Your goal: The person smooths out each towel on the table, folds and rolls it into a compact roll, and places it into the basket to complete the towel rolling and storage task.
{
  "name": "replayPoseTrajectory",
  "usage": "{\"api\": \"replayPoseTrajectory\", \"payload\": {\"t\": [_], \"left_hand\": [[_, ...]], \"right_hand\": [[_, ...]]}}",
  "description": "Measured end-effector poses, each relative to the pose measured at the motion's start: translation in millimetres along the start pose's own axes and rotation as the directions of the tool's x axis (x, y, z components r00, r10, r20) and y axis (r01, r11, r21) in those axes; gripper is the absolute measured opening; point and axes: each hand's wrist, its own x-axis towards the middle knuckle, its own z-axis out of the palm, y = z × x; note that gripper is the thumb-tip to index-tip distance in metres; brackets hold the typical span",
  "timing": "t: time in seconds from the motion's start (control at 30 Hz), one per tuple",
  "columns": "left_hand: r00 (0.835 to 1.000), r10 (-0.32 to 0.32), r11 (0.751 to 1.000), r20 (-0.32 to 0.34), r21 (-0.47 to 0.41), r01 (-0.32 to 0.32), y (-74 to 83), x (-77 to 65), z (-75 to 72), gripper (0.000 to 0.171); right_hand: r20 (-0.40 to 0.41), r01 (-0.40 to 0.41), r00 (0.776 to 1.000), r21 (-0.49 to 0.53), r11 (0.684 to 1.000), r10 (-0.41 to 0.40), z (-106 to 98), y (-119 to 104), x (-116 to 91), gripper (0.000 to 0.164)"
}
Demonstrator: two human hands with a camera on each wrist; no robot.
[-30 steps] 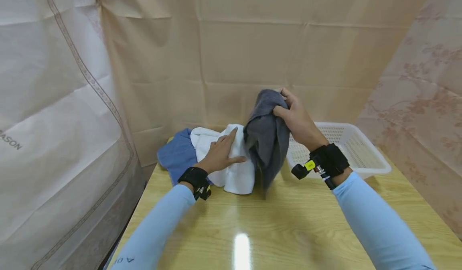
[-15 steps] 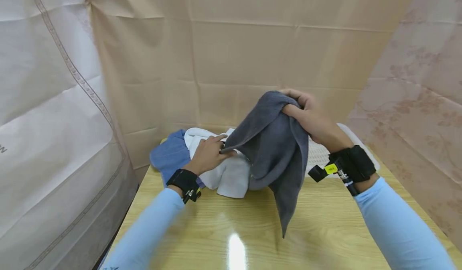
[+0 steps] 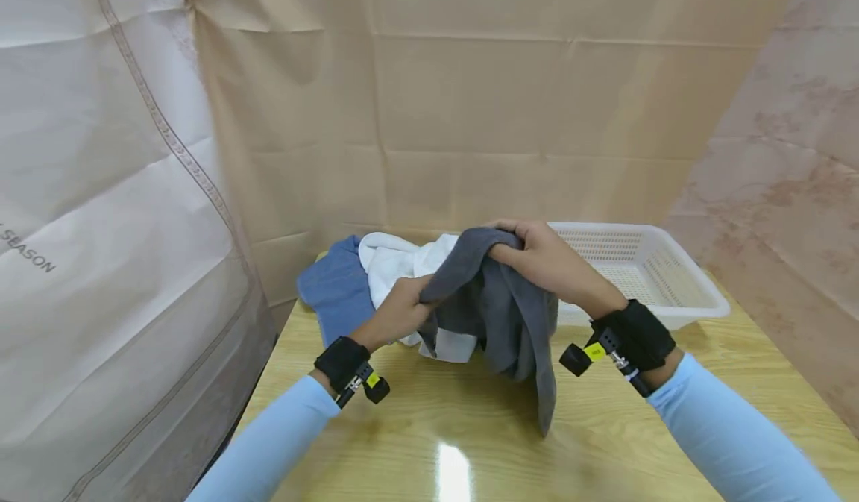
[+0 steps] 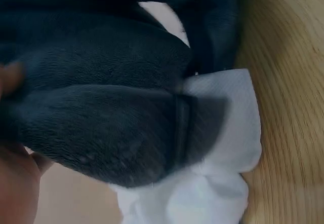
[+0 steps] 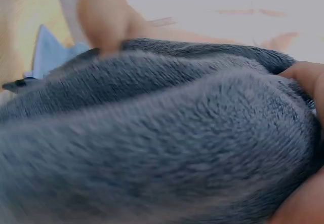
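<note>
A dark grey towel (image 3: 510, 315) hangs in loose folds between my two hands, one corner dangling low toward the front of the table. My right hand (image 3: 546, 259) pinches its upper edge, thumb in front. On the other side my left hand (image 3: 400, 308) grips another edge of it. In the left wrist view the grey towel (image 4: 101, 127) fills much of the picture, and the right wrist view shows its fuzzy pile (image 5: 177, 127) close up. Behind it lies a white towel (image 3: 403, 259), partly hidden. A blue towel (image 3: 338, 286) lies to the left of the white one.
A white perforated plastic basket (image 3: 691, 282) stands at the right, its left end hidden by my right hand and the grey towel. Everything rests on a wooden table (image 3: 604, 427). A beige cloth (image 3: 470, 99) hangs behind the table.
My left hand lay over the white towel with fingers spread and now grips the grey towel's edge. My right hand carried the grey towel rightward, then lowered it; the towel has spread wider.
</note>
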Motion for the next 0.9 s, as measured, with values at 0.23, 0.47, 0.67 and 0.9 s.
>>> {"api": "replayPoseTrajectory", "payload": {"t": [0.23, 0.47, 0.67, 0.9], "left_hand": [[0.934, -0.045, 0.996, -0.356, 0.061, 0.071, -4.7, -18.9, -52.1, 0.023], [0.962, 0.083, 0.886, -0.261, 0.460, 0.049, -4.5, -50.9, -108.3, 0.009], [0.993, 0.029, 0.834, -0.110, 0.551, 0.037, 1.7, -80.1, -137.1, 0.009], [0.978, -0.210, 0.930, -0.013, 0.305, 0.204, 11.1, -98.3, -163.6, 0.007]], "right_hand": [[-0.123, 0.038, 0.980, -0.662, 0.748, -0.159, 3.4, 38.5, -28.9, 0.027], [-0.175, -0.063, 0.982, -0.643, 0.763, -0.067, -30.3, 93.4, -86.0, 0.036], [-0.094, -0.058, 0.996, -0.589, 0.806, 0.003, -50.7, 91.1, -110.4, 0.046], [-0.019, -0.119, 0.992, -0.441, 0.890, 0.123, -88.1, 76.3, -129.9, 0.046]]}}
